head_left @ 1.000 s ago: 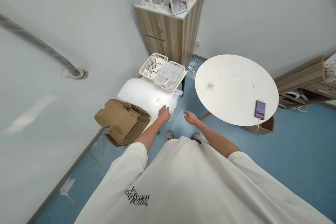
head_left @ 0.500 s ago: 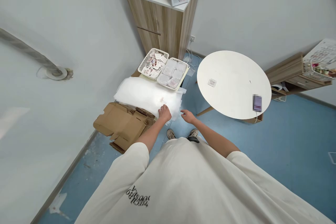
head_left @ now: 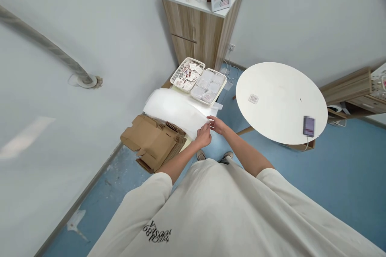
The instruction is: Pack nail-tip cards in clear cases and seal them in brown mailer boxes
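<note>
1. Bright, even indoor light fills the room, with no visible source.
2. A soft shadow falls on the wall beside the wooden cabinet (head_left: 193,28).
3. A pale patch of glare lies on the left wall (head_left: 27,138).
4. The white packing sheet (head_left: 175,108) looks nearly washed out.
5. Wide-angle distortion curves the edges, bending the grey pipe (head_left: 45,42).
6. The phone (head_left: 309,126) is pixelated into blocks.

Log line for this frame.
left hand: on edge of white translucent sheet | right hand: fingers at same edge | nearby: flattened cardboard boxes
</note>
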Motion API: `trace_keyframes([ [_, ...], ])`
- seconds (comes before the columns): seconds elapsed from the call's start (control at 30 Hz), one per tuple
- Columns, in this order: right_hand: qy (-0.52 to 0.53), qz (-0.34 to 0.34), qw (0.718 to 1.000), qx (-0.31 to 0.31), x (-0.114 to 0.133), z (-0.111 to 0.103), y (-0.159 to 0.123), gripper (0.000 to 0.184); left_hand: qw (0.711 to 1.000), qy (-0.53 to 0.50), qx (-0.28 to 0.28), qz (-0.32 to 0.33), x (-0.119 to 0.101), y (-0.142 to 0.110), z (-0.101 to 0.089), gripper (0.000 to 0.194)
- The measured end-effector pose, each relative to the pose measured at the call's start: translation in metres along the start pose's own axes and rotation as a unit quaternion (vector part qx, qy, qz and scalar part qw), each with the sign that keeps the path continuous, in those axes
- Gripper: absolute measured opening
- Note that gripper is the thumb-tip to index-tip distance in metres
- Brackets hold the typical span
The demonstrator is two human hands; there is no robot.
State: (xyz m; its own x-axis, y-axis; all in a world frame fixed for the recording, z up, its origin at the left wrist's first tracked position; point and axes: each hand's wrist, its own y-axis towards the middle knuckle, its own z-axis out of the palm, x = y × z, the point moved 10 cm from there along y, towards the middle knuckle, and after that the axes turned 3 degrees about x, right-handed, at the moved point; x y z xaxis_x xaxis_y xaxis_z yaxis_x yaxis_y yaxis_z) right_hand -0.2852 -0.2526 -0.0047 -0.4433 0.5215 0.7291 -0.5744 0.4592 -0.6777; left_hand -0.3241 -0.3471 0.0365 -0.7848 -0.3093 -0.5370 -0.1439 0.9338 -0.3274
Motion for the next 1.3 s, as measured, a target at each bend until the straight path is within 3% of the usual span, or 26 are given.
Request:
trace_keyframes([
  [0.1, 0.024, -0.045, 0.997, -0.054, 0.007, -0.02, 0.002, 0.041, 0.996, -0.043, 0.005, 0.08, -0.02, -0.002, 0.003, 0.066],
  [0.2, -0.032, -0.108, 0.983, -0.147, 0.018, -0.059, -0.01, 0.04, 0.987, -0.075, -0.027, 0.136, -0.034, 0.001, -0.001, 0.056],
  [0.37, -0.185, -0.158, 0.94, -0.239, 0.035, -0.13, -0.046, 0.06, 0.989, -0.055, -0.046, 0.127, -0.047, 0.025, 0.006, 0.051],
  [0.53, -0.202, -0.161, 0.924, -0.284, 0.039, -0.205, -0.077, 0.076, 0.992, -0.016, 0.002, 0.123, -0.078, 0.062, 0.034, 0.053],
  [0.67, -0.166, -0.159, 0.923, -0.309, 0.037, -0.272, -0.089, 0.081, 0.991, 0.003, 0.043, 0.128, -0.116, 0.099, 0.058, 0.056],
  [0.87, -0.104, -0.184, 0.915, -0.343, 0.04, -0.392, -0.092, 0.089, 0.99, 0.001, 0.098, 0.097, -0.183, 0.168, 0.085, 0.058],
  [1.1, -0.089, -0.178, 0.895, -0.399, 0.042, -0.526, -0.099, 0.087, 0.994, 0.026, 0.087, 0.06, -0.266, 0.251, 0.106, 0.06],
  [1.2, -0.071, -0.155, 0.878, -0.447, 0.032, -0.568, -0.104, 0.086, 0.993, 0.042, 0.094, 0.054, -0.296, 0.275, 0.117, 0.06],
  [1.3, -0.067, -0.136, 0.871, -0.468, 0.015, -0.585, -0.108, 0.084, 0.991, 0.059, 0.107, 0.062, -0.32, 0.291, 0.127, 0.06],
])
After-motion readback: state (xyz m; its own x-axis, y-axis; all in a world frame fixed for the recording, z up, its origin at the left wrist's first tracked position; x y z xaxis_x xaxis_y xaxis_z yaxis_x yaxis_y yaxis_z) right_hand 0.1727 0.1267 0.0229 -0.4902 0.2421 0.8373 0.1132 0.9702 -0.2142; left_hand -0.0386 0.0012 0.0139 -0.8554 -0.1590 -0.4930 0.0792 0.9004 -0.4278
